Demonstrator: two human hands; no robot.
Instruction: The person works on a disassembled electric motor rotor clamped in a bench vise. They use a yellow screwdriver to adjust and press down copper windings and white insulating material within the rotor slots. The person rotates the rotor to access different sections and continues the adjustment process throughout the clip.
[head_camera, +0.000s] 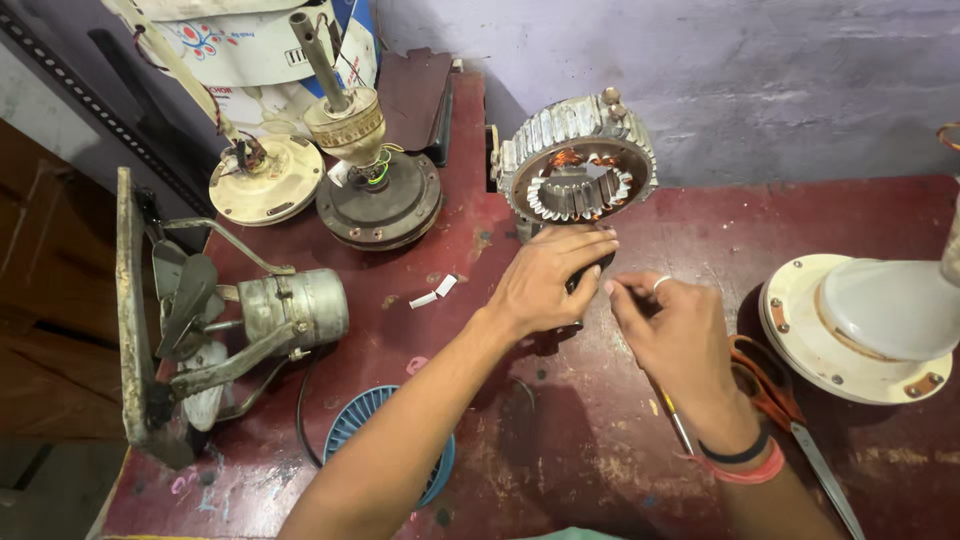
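Fingers (575, 243) of the left hand (545, 280) curl round a dark, handle-like object (588, 272), grasping it just below the stator ring (578, 165); fingertips sit right by the ring's lower edge, can't tell if touching. Stator ring stands tilted on edge at the back of the dark red workbench (860, 215), copper windings showing inside, metal fins round the outside. Right hand (668, 325) w/ a ring on one finger is just beside the left, thumb & forefinger pinched together near the dark object; whether sth. thin is held btw. them can't be told. Orange-handled scissors (770, 395) lie just right of the right wrist, a thin yellowish tool (676, 420) partly under it. White fan motor housing (860, 325) at the right edge. Left side: small exhaust fan w/ motor (240, 320), blue plastic grille (365, 425) under the left forearm, two fan motors w/ shafts (375, 180) at the back.
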